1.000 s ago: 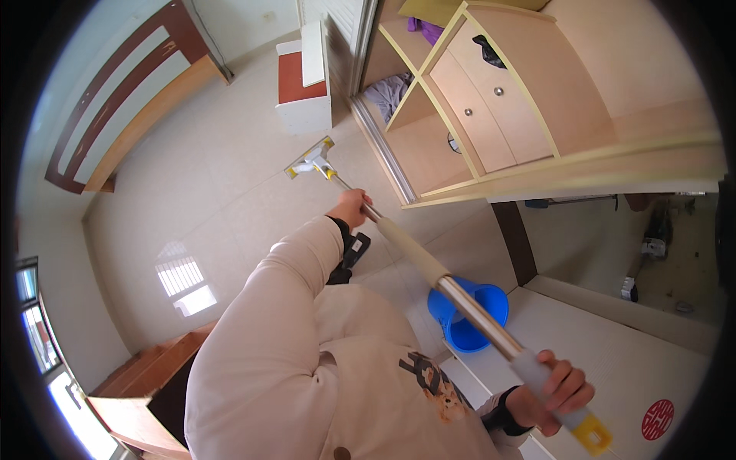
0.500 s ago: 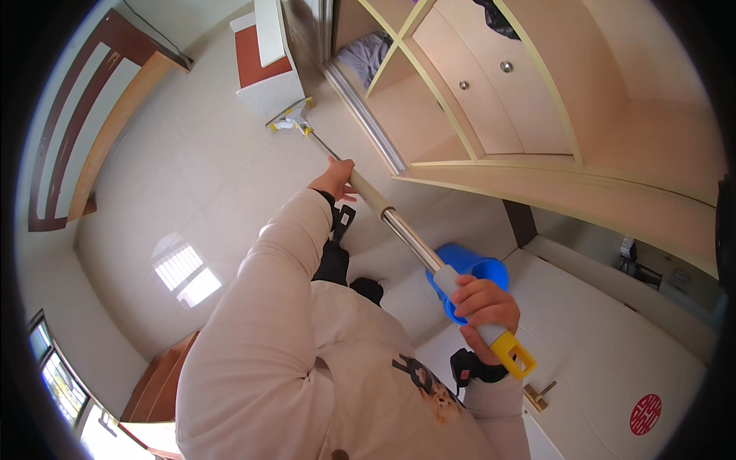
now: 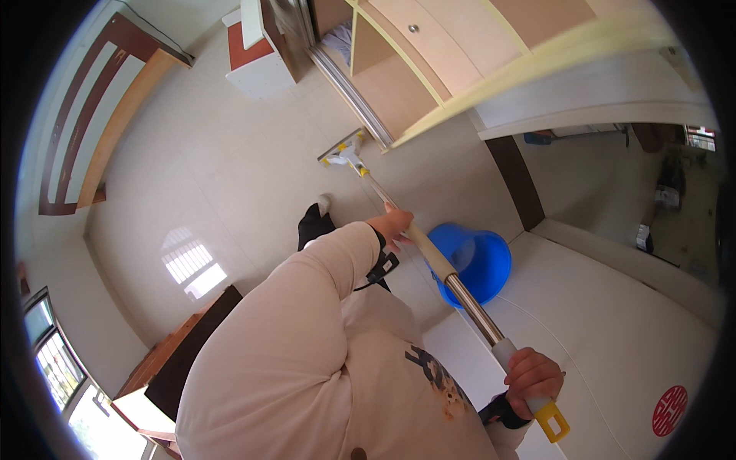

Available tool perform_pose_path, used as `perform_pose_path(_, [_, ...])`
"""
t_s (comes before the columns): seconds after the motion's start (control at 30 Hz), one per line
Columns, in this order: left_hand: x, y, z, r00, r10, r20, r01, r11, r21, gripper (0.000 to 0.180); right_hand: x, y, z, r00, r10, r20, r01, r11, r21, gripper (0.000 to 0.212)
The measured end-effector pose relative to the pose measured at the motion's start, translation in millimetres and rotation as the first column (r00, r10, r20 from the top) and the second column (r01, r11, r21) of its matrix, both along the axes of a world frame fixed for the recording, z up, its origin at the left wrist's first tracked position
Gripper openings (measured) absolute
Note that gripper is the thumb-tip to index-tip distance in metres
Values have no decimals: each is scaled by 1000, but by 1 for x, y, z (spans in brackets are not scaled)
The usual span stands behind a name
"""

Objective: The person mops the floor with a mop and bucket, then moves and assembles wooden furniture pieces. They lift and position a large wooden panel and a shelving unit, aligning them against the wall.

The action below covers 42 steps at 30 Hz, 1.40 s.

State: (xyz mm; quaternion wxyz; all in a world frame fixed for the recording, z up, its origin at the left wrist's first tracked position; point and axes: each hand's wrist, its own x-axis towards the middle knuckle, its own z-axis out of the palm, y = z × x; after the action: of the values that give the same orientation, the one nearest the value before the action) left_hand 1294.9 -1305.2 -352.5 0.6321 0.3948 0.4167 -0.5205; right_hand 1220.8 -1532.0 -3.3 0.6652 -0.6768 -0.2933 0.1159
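A long-handled mop [image 3: 477, 308] runs diagonally across the view, with a metal and beige pole, a grey grip and a yellow loop at its near end. Its white and yellow head [image 3: 345, 156], narrow like a squeegee, rests on the tiled floor beside the wardrobe's metal rail. My left hand [image 3: 393, 223] is closed around the pole partway down. Up at the grey grip, my right hand [image 3: 532, 379] is wrapped just above the yellow loop. A blue bucket [image 3: 491, 264] stands under the pole, between my two hands.
A wardrobe [image 3: 391, 46] with open compartments lines the far right side. A white and red cabinet [image 3: 264, 73] stands at the back. The headboard [image 3: 115, 115] is at left, and a brown wooden piece of furniture [image 3: 184, 353] at lower left. The white door [image 3: 606, 322] is at right.
The mop head has come back from the white and red cabinet toward me and to the right. Both hands have moved right and nearer with the pole.
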Motion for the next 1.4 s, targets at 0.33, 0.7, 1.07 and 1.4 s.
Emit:
perform_pose_path(0.33, [-86,-121,24,944,330,24,-329,943,-50,61,-80,-81,50,969,-227,98,234,970,-64,29])
perform_pose_path(0.7, [-52,98,-16,668,659,346,-739,642,204,27,-32,28,20,999,20,-32,-18,998,57,22])
perform_pose_path(1.07, [-23,313,-53,757,573,314,-649,610,454,50,49,214,-128,910,316,-268,-369,913,-175,20])
perform_pose_path(1.4, [-13,152,25,960,35,277,-54,997,63,71,33,66,-94,962,-143,-234,195,957,214,20])
